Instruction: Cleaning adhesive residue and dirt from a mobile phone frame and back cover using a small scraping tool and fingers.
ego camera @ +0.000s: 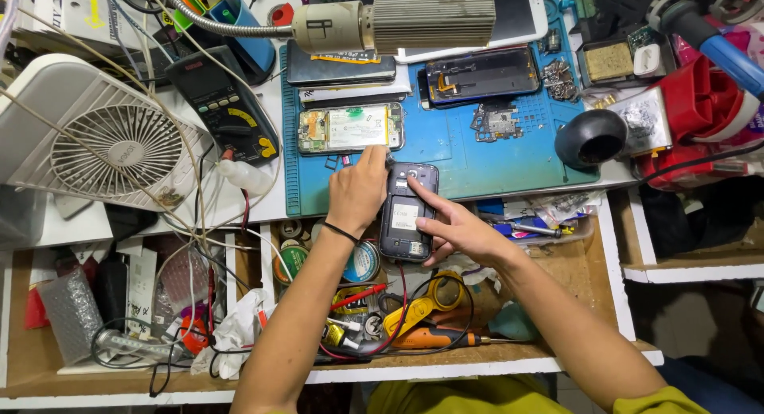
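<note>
The phone (407, 211) has a dark, glossy plastic body. The mat (509, 155) is matt blue rubber with a moulded texture. The fan (95, 131) is smooth white plastic. The drawer (593, 290) is bare, rough wood. The lamp (398, 22) has a ribbed metal head.
</note>
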